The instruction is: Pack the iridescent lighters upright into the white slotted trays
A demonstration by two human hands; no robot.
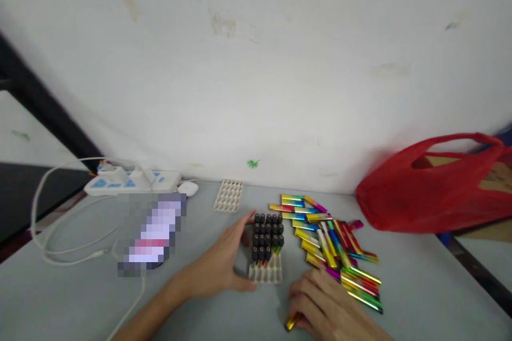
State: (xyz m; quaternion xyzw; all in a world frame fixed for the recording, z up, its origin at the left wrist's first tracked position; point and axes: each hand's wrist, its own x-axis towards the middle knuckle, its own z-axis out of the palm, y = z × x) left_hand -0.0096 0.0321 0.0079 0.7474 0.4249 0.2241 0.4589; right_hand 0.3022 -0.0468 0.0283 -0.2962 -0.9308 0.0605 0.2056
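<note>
The left hand (216, 269) curves wide beside the pale tray (265, 275) of black-topped sticks (268, 228), and the right hand (322, 298) pinches a shiny gold stick (292, 323) (only its end shows) near the bright pile (327, 248), so moving it calls for a soft, steady hold.

Tube (292, 323) partly hidden by right hand (320, 298)

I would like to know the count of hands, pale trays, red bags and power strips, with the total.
Left hand and right hand: 2
Front tray and back tray: 2
Red bag: 1
Power strip: 1
Total: 6
</note>
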